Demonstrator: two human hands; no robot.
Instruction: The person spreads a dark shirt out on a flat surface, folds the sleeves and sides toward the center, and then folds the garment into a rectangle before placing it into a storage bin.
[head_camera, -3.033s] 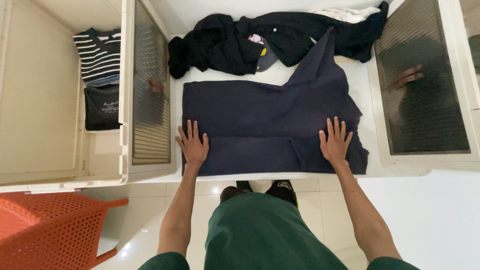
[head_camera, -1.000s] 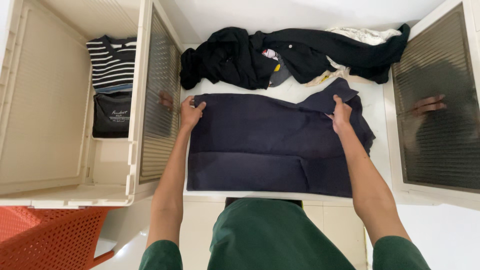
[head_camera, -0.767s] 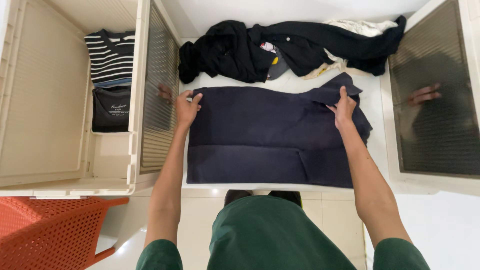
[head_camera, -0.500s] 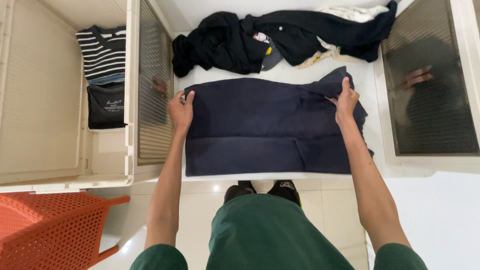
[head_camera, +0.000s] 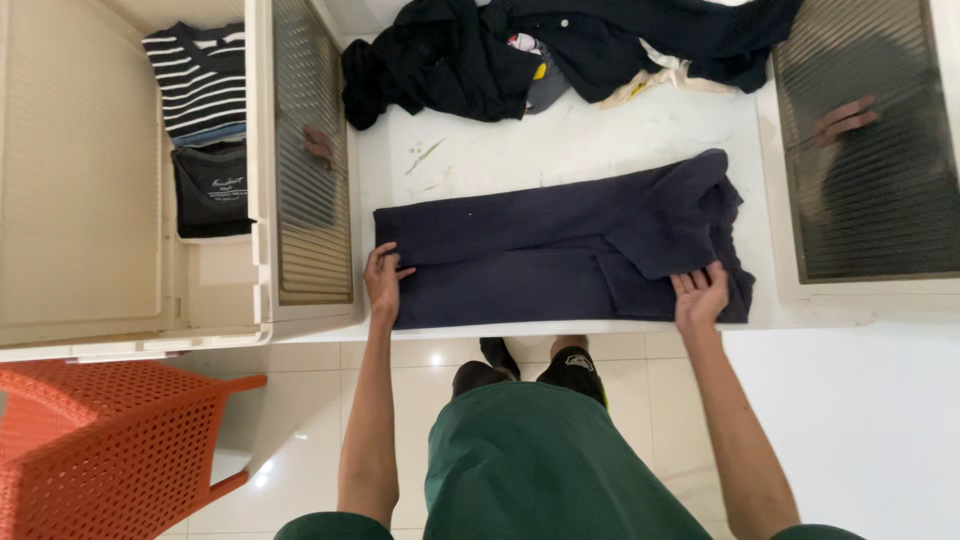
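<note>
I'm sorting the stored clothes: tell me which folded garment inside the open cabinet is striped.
The striped top, black with white stripes, at the far end of the cabinet. The plain dark folded shirt lies just nearer.

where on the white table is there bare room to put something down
A bare strip of the white table lies between the pile of black clothes and the folded navy garment. The back edge is crowded; the near edge holds both hands.
</note>
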